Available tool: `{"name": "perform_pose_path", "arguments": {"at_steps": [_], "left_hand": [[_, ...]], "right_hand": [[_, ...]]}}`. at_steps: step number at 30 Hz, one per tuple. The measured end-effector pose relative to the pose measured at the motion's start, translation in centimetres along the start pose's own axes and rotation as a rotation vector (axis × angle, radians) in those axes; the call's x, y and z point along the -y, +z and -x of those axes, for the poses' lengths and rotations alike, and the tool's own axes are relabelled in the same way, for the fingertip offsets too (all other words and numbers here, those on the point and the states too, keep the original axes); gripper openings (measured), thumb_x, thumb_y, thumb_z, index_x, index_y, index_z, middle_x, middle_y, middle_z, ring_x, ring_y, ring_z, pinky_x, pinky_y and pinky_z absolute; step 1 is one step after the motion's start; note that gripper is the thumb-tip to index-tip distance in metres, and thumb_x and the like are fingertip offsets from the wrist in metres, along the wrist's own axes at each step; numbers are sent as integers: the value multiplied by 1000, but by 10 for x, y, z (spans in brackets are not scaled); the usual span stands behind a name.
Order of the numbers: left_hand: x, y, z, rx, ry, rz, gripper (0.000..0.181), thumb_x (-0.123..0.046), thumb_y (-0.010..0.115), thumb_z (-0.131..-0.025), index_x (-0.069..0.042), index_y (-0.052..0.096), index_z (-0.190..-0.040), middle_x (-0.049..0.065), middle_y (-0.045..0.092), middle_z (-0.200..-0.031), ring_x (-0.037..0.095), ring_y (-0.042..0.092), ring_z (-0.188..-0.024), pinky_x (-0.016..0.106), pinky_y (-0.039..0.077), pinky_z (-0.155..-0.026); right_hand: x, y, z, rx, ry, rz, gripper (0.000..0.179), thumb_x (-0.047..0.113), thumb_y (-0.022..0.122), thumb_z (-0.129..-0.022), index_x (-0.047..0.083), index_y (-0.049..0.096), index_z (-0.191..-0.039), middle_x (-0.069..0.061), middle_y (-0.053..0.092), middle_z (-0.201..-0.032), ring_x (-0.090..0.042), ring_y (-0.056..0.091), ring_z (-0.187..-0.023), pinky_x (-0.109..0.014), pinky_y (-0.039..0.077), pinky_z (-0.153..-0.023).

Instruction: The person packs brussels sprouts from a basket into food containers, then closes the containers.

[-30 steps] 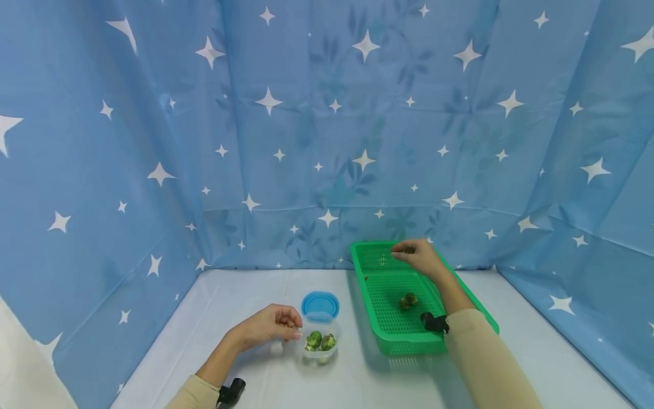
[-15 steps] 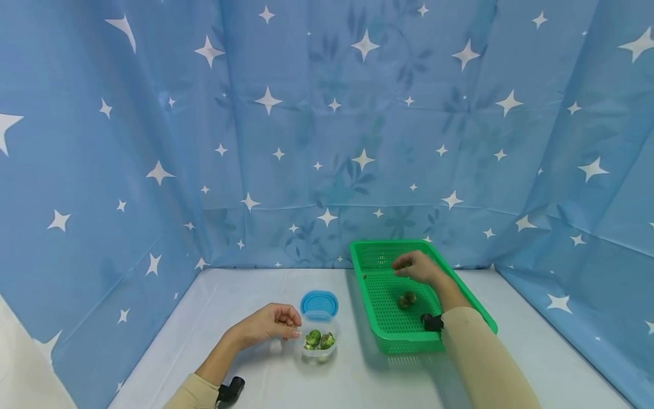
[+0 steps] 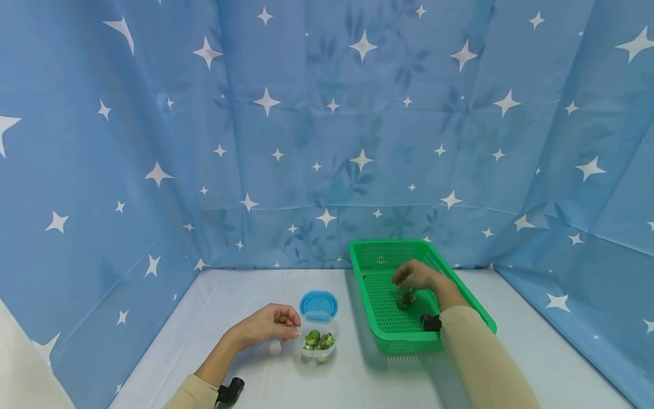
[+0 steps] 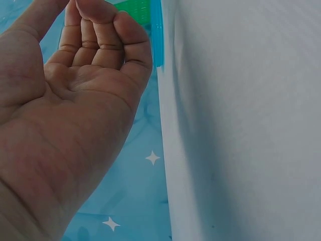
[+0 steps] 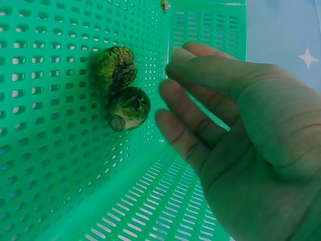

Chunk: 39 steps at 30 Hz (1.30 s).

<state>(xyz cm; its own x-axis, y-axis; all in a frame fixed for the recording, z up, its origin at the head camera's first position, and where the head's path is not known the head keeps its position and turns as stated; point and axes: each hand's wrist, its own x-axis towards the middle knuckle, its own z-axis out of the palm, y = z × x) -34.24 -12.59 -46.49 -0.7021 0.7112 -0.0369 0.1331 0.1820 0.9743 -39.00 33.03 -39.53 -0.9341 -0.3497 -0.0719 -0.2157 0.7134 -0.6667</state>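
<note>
My right hand (image 3: 416, 274) is inside the green basket (image 3: 383, 343), above two browned Brussels sprouts (image 3: 407, 299) on its mesh floor. In the right wrist view, the fingers (image 5: 178, 103) are spread and bent loosely, holding nothing. The sprouts (image 5: 129, 108) lie side by side, just apart from the fingertips. My left hand (image 3: 271, 326) hangs with loosely curled fingers at the left side of a small clear container (image 3: 319, 353). Whether it touches the rim is hard to tell. Inside that container are greener Brussels sprouts (image 3: 313, 339). Its palm (image 4: 90, 105) is bare in the left wrist view.
A blue lid (image 3: 319, 304) is at the far side of the clear container. White cloth (image 3: 245, 295) covers the table, and a blue starry curtain (image 3: 327, 142) surrounds it. A small brown scrap (image 5: 165, 6) lies by the basket wall.
My right hand has come down and nearer from the far end of the green basket, closer to the two sprouts. The left hand and the container have stayed in place.
</note>
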Motion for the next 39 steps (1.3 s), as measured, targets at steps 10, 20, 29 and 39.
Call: {"name": "perform_pose_path", "arguments": {"at_steps": [10, 20, 29, 39], "left_hand": [[-1, 1, 0, 2, 1, 6, 37, -14, 76, -96, 11, 60, -118, 1, 68, -92, 13, 61, -80, 31, 53, -71], [-1, 1, 1, 1, -2, 12, 37, -14, 77, -95, 11, 61, -118, 0, 68, -91, 12, 61, -80, 31, 53, -72], [-2, 1, 0, -5, -3, 5, 37, -14, 76, -96, 11, 61, -118, 0, 68, -91, 12, 61, -79, 30, 53, -71], [-2, 1, 0, -9, -7, -4, 36, -14, 76, -96, 11, 61, -117, 0, 68, -91, 12, 61, -79, 31, 53, -71]], "right_hand": [[3, 3, 5, 24, 99, 6, 27, -7, 68, -93, -6, 72, -120, -24, 72, -118, -29, 72, -97, -49, 62, -82], [8, 3, 8, 86, 158, 60, 31, -4, 74, -92, -6, 71, -122, -18, 72, -118, -32, 70, -108, -48, 62, -87], [4, 3, 5, 95, 167, 62, 30, -9, 72, -91, -6, 72, -121, -20, 72, -120, -36, 69, -113, -43, 62, -87], [6, 3, 7, 115, 184, 49, 27, -9, 76, -87, -4, 75, -114, -14, 74, -113, -32, 73, -103, -45, 63, -86]]}}
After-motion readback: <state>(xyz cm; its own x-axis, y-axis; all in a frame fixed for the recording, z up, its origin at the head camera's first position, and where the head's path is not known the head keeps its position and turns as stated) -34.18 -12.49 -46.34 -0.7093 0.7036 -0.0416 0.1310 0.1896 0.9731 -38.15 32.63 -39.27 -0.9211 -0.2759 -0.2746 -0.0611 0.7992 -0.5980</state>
